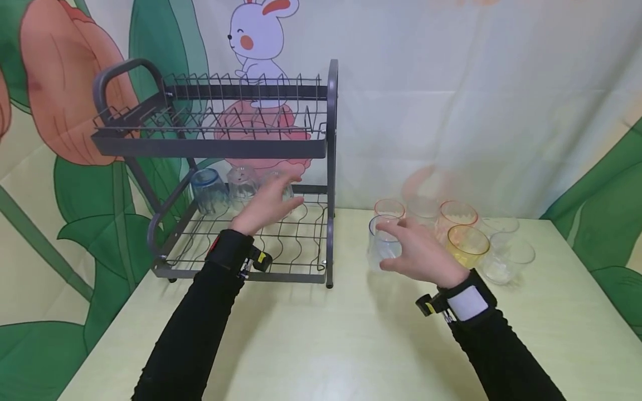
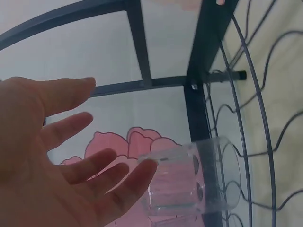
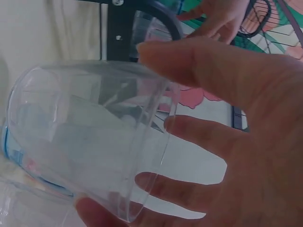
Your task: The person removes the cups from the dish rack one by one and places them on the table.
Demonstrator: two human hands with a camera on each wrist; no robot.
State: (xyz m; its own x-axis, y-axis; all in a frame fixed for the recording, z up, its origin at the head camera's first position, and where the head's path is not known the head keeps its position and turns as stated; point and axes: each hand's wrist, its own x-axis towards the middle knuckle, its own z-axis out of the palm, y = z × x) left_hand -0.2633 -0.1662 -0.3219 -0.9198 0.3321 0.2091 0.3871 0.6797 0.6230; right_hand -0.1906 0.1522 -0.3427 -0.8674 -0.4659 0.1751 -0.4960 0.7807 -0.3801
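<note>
My left hand point(image 1: 271, 203) reaches over the lower tier of a dark dish rack point(image 1: 241, 275), fingers spread and holding nothing. Beside those fingers, a clear glass point(image 2: 194, 177) stands upside down on the rack wires, partly hidden by the hand in the head view. Another clear glass point(image 1: 243, 185) and a blue-tinted glass point(image 1: 208, 192) sit to its left. Over on the right, my right hand point(image 1: 423, 250) grips a clear glass point(image 3: 90, 123), thumb on one side and fingers round the other. A blue-rimmed glass point(image 3: 28, 165) shows just behind it.
Several more glasses group around the right hand: a red-rimmed one point(image 1: 389, 207), another red-rimmed one point(image 1: 457, 214), a yellow one point(image 1: 468, 248) and a clear one point(image 1: 506, 259). The rack's upper tier point(image 1: 210, 147) overhangs the left hand. A printed curtain point(image 1: 476, 111) hangs behind the table point(image 1: 331, 340).
</note>
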